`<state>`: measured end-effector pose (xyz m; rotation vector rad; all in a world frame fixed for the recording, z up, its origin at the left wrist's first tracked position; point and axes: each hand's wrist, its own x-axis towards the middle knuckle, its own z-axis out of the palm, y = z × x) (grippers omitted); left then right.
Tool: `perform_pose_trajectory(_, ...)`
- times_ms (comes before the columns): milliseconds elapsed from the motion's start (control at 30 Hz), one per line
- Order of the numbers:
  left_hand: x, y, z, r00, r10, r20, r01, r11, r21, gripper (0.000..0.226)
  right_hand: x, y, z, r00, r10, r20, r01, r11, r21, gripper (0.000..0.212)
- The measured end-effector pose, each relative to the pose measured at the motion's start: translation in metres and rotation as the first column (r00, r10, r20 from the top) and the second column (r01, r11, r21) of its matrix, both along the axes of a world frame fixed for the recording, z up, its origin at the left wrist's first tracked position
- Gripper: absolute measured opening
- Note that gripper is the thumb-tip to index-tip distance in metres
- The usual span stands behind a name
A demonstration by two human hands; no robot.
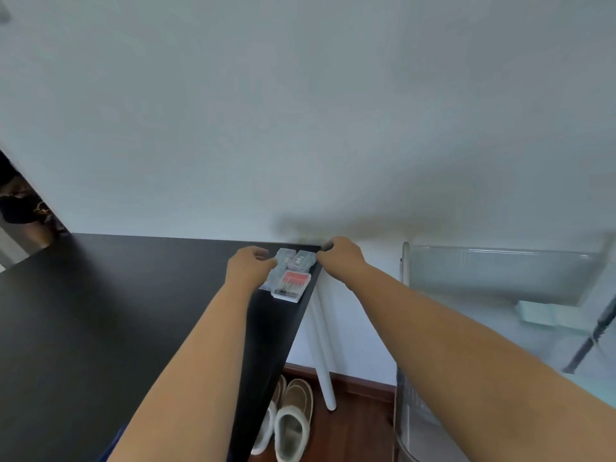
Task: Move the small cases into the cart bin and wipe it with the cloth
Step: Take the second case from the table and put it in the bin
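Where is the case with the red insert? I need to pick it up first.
In the head view, the case with the red insert lies at the far right corner of the black table, nearest the camera among the clear cases, between the left hand and right hand.

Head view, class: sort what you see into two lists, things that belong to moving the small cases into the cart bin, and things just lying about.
Belongs to the job:
small cases at the black table's far corner
left hand
right hand
clear cart bin

Just lying about:
slippers on the floor
white table leg
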<state>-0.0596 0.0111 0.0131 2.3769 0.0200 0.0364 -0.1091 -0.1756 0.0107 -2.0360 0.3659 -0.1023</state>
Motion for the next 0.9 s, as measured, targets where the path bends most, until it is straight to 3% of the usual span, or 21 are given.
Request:
perform_pose_trajectory(100,0.015,0.0,-0.014,0.999,-0.011,-0.03,0.013,0.997,0.073,0.041,0.013,0.014,-0.015,0.996,-0.029,-0.086,0.035,0.997,0.074,0.025)
perform_pose_trajectory(200,0.026,-0.002,-0.02,0.997,-0.026,-0.076,0.038,0.987,0.158,0.013,0.024,0.023,-0.029,0.982,-0.053,-0.179,0.088,0.978,0.188,0.022)
perform_pose_trajectory(333,0.04,-0.008,-0.021,0.989,-0.067,-0.132,0.094,0.973,0.211,0.031,0.039,0.034,-0.043,0.977,-0.091,-0.193,0.14,0.956,0.258,0.039)
perform_pose_trajectory(567,0.052,-0.023,-0.024,0.988,-0.127,-0.092,0.138,0.982,0.126,0.03,0.054,0.036,-0.047,0.957,-0.21,-0.202,0.273,0.889,0.368,0.032)
perform_pose_trajectory(700,0.052,-0.029,-0.022,0.991,-0.128,-0.044,0.13,0.991,0.043,0.035,0.054,0.032,-0.046,0.949,-0.254,-0.184,0.314,0.764,0.563,0.031)
perform_pose_trajectory(900,0.043,-0.039,0.005,0.993,-0.091,0.071,0.108,0.956,-0.274,0.027,0.045,0.025,-0.011,0.948,-0.298,-0.11,0.271,0.581,0.768,0.044)
